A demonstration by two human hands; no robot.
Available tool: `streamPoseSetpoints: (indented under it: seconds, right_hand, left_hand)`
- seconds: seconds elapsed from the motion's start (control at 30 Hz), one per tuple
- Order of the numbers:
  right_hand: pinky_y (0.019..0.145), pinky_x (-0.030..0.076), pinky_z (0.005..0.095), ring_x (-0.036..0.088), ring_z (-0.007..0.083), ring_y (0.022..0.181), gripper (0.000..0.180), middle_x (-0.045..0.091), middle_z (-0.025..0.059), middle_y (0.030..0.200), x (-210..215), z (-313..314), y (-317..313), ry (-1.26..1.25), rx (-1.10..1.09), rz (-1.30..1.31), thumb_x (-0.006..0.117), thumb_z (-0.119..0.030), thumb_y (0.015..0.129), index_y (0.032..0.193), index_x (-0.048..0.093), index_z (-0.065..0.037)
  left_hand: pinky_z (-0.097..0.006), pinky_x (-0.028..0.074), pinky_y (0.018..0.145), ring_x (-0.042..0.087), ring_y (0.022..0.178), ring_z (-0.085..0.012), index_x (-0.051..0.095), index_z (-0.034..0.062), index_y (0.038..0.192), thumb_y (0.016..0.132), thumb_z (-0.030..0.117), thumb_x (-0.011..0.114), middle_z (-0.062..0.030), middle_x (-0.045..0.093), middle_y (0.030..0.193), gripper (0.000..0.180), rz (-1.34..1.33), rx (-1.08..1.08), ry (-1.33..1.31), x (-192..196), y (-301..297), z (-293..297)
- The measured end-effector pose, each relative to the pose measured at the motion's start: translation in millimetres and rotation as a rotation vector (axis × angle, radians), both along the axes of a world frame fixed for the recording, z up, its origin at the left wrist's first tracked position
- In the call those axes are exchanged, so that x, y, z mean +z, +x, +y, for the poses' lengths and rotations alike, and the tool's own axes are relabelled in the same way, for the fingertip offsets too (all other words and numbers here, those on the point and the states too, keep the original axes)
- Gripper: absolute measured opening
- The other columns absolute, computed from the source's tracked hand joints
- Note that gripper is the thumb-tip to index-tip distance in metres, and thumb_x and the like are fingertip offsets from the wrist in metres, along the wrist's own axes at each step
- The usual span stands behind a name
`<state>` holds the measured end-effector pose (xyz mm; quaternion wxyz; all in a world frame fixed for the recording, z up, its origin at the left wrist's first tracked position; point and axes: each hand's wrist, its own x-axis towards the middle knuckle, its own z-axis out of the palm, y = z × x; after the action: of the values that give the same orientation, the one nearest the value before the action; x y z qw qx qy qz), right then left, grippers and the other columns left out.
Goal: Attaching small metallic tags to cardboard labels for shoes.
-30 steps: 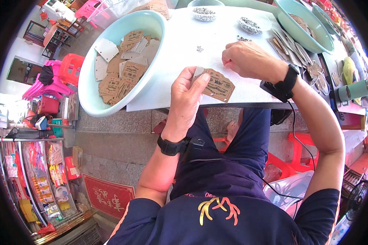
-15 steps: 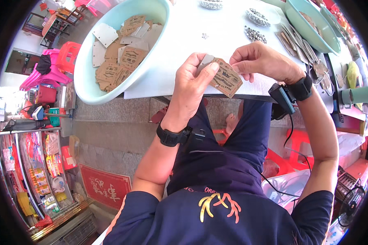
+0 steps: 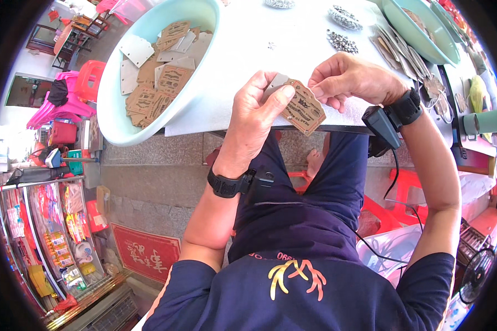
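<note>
My left hand is closed round a small stack of cardboard tags, thumb on top. The uppermost tag is brown with dark print and cut corners; a plain grey piece sticks out behind my thumb. At the tag's upper right edge, my right hand has thumb and forefinger pinched together. Whatever is between those fingertips is too small or hidden to make out. Both hands are above the front edge of the white-covered table.
A pale blue basin full of brown and grey tags stands at the left. Small metal rings lie in a pile beyond my right hand, near a filled dish. Stacked cards and another basin are at the right.
The whole view has shifted slightly. Both hands keep nearly the same place at the tag, which looks tilted a little differently.
</note>
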<state>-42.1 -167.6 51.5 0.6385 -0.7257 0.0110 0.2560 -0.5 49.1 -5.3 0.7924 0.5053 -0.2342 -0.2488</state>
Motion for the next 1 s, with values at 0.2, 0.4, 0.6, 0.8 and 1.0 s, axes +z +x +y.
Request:
streamPoseSetpoints:
  seconds: [0.2,0.4,0.6,0.8,1.0]
  right_hand:
    - [0.054,0.050,0.0210,0.058,0.0071,0.058,0.023,0.064,0.0032,0.073,3,3,-1,-0.018,-0.021,-0.015,0.066,-0.016,0.087,0.096,0.067,0.005]
    - [0.059,0.053,0.0220,0.060,0.0069,0.070,0.032,0.066,0.0029,0.081,8,3,-8,-0.027,-0.015,-0.058,0.067,-0.026,0.087,0.101,0.068,0.003]
    - [0.063,0.051,0.0220,0.058,0.0056,0.070,0.030,0.066,0.0007,0.082,7,8,-13,-0.098,0.002,-0.128,0.067,-0.023,0.087,0.105,0.067,0.002]
    - [0.056,0.044,0.0208,0.053,0.0032,0.067,0.025,0.066,-0.0016,0.083,1,10,-17,-0.202,-0.045,-0.251,0.066,-0.022,0.088,0.105,0.067,-0.003]
    - [0.053,0.042,0.0198,0.052,0.0032,0.065,0.025,0.066,-0.0012,0.083,-1,10,-18,-0.193,-0.062,-0.251,0.066,-0.022,0.088,0.104,0.066,-0.002]
  left_hand:
    - [-0.024,0.050,0.079,0.059,0.088,-0.0071,0.057,-0.0013,0.110,0.094,0.010,0.060,-0.0046,0.064,0.098,0.020,0.005,0.007,0.000,0,-1,1]
    - [-0.022,0.050,0.077,0.059,0.087,-0.0063,0.056,-0.0021,0.110,0.094,0.009,0.060,-0.0053,0.063,0.098,0.020,-0.002,0.051,-0.016,1,-6,-4]
    - [-0.021,0.048,0.072,0.055,0.083,-0.0043,0.056,-0.0019,0.108,0.094,0.008,0.059,-0.0041,0.062,0.096,0.017,-0.014,0.110,-0.013,0,-8,-6]
    - [-0.021,0.047,0.069,0.055,0.082,-0.0041,0.056,-0.0020,0.105,0.093,0.010,0.060,-0.0037,0.061,0.094,0.017,-0.057,0.132,0.012,0,-8,-7]
    - [-0.020,0.046,0.068,0.053,0.081,-0.0039,0.056,-0.0020,0.103,0.093,0.010,0.061,-0.0034,0.061,0.092,0.016,-0.084,0.137,0.038,-3,-7,-6]
